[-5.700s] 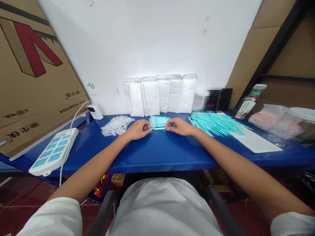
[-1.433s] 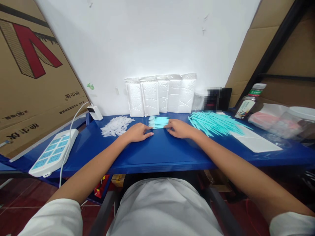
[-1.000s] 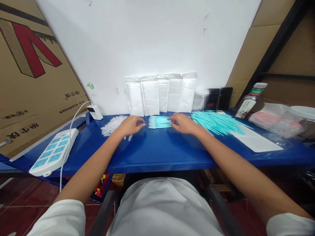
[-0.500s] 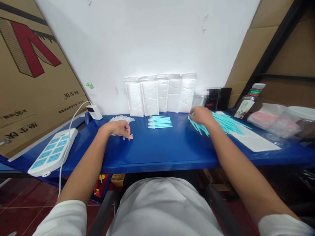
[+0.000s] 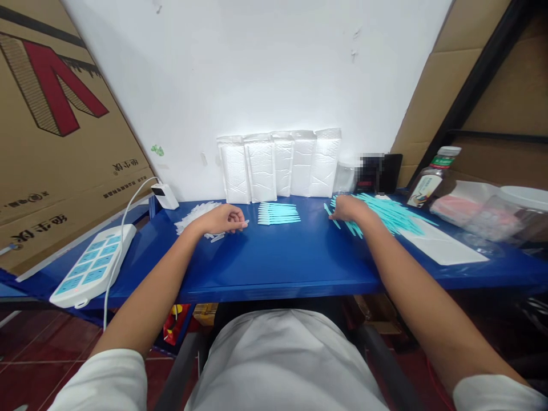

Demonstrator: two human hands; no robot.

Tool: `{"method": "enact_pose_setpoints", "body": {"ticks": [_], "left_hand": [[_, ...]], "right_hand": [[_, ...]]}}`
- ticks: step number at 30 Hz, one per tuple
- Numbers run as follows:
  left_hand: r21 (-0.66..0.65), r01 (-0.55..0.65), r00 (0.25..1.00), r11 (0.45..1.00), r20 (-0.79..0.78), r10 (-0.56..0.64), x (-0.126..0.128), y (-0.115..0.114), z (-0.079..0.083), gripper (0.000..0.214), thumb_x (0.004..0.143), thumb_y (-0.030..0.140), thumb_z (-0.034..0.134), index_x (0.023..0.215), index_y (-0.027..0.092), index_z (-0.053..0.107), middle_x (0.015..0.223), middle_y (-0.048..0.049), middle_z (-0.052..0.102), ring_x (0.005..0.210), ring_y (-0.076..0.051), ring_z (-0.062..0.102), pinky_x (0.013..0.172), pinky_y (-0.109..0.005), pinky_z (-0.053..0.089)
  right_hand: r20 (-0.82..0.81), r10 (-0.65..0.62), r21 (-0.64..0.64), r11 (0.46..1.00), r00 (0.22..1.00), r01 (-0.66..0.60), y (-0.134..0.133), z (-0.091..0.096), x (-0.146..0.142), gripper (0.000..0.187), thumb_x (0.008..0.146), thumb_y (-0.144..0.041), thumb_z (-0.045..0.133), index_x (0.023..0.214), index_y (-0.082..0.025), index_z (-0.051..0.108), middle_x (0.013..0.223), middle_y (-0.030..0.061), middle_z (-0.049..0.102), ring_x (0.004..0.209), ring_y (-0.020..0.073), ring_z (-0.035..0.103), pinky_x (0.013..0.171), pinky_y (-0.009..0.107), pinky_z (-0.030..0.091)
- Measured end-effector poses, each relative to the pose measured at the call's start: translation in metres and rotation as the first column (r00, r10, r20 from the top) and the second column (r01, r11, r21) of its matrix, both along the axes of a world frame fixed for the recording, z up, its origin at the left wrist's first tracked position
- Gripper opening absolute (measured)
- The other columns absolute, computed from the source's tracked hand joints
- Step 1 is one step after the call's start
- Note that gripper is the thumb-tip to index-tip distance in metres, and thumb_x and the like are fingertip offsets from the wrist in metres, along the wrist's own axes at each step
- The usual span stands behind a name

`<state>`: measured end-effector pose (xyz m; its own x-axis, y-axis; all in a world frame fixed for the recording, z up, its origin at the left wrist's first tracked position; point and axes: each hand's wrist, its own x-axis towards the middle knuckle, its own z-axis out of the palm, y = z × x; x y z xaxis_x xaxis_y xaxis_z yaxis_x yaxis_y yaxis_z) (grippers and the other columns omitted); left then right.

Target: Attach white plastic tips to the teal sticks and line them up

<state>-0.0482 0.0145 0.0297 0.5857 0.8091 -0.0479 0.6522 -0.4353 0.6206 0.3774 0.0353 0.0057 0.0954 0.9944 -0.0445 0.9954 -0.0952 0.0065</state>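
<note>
My left hand [image 5: 226, 219] is pinched around a small clear plastic piece [image 5: 245, 224], just left of the middle row. Partly hidden beneath that hand and wrist lies a pile of similar clear, tube-like pieces [image 5: 190, 217]. In the middle, thin turquoise sticks [image 5: 280, 213] lie side by side, their left ends paler. At the right, the fingers of my right hand [image 5: 347, 208] are closed on a slim turquoise stick [image 5: 327, 209] at the left edge of a loose heap of turquoise sticks [image 5: 389, 212]. My hand and forearm cover part of that heap.
Several white padded envelopes [image 5: 280, 165] lean on the wall behind the blue table [image 5: 274, 262]. A power strip [image 5: 94, 262] with a white cable lies left. To the right are a clear jar [image 5: 345, 178], a labelled bottle [image 5: 433, 178], a white sheet [image 5: 447, 245] and a lidded tub [image 5: 522, 214].
My left hand has moved right and away from me with a small clear piece, uncovering more of the pile. My right hand has shifted slightly, and a turquoise stick now shows at its fingertips.
</note>
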Motion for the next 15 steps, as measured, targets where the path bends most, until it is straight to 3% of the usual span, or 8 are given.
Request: {"method": "enact_pose_setpoints", "body": {"ticks": [4,8,11,15], "left_hand": [[0.059,-0.024,0.995,0.998,0.099,0.018,0.008,-0.001,-0.003,0.047,0.087,0.062,0.073,0.099,0.017,0.072,0.089,-0.0100,0.078,0.073,-0.020,0.072,0.066,-0.030,0.058],[0.166,-0.037,0.993,0.985,0.118,0.018,0.012,0.003,-0.011,0.045,0.092,0.060,0.069,0.101,0.016,0.074,0.086,-0.0080,0.077,0.068,-0.019,0.071,0.064,-0.029,0.056],[0.244,-0.040,0.994,0.969,0.111,0.013,0.016,0.006,-0.017,0.043,0.094,0.058,0.066,0.103,0.017,0.076,0.086,-0.0069,0.077,0.064,-0.018,0.069,0.062,-0.029,0.053],[0.289,-0.034,0.992,0.957,0.123,-0.002,0.021,0.007,-0.023,0.042,0.096,0.057,0.065,0.104,0.018,0.077,0.082,-0.0053,0.076,0.061,-0.017,0.067,0.062,-0.028,0.051]], "right_hand": [[-0.070,0.095,-0.035,0.995,0.993,-0.098,-0.004,0.002,-0.007,0.018,0.083,-0.028,0.075,0.089,-0.012,0.079,0.093,0.0185,0.078,0.083,0.0276,0.073,0.068,0.032,0.049],[-0.109,0.149,-0.060,0.986,0.983,-0.156,-0.011,0.007,-0.013,0.015,0.083,-0.024,0.070,0.079,-0.012,0.078,0.081,0.0153,0.076,0.074,0.0248,0.070,0.063,0.030,0.045],[-0.145,0.176,-0.003,0.984,0.974,-0.178,-0.010,0.008,-0.013,0.019,0.088,-0.023,0.065,0.077,-0.012,0.077,0.081,0.0141,0.077,0.071,0.0225,0.069,0.063,0.029,0.044],[-0.352,0.168,0.118,0.984,0.921,-0.135,-0.001,0.002,-0.011,0.026,0.100,-0.024,0.055,0.090,-0.013,0.076,0.086,0.0115,0.079,0.072,0.0184,0.070,0.065,0.026,0.045]]}}
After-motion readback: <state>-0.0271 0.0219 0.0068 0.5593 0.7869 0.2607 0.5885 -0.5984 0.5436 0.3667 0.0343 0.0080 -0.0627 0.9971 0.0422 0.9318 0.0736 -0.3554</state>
